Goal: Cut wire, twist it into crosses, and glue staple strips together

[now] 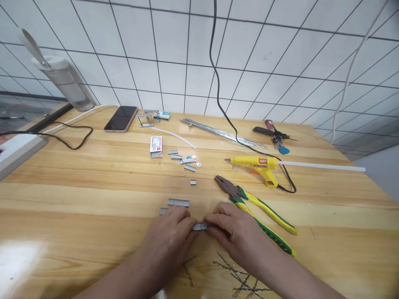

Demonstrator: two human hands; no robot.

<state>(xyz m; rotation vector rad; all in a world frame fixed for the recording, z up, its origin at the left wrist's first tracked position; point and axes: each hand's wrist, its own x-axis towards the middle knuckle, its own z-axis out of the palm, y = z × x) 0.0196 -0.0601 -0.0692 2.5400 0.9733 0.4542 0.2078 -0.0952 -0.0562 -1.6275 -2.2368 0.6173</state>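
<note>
My left hand (pixel 170 238) and my right hand (pixel 237 232) meet at the near middle of the wooden table (pixel 77 195). Both pinch the ends of one short strip of metal staples (pixel 201 226) held between the fingertips. Two more staple strips (pixel 178 202) lie just behind my left hand. Beside my right hand lie the yellow-green pliers (pixel 258 209), their jaws pointing away to the left.
A yellow glue gun (pixel 260 165) with a white stick and black cord lies behind the pliers. Staple boxes (pixel 156 146), loose staple pieces, a phone (pixel 121 118), metal wires (pixel 224 133), keys (pixel 276 137) and a bottle (pixel 67 83) sit farther back. Twisted wire bits (pixel 240 278) lie near me.
</note>
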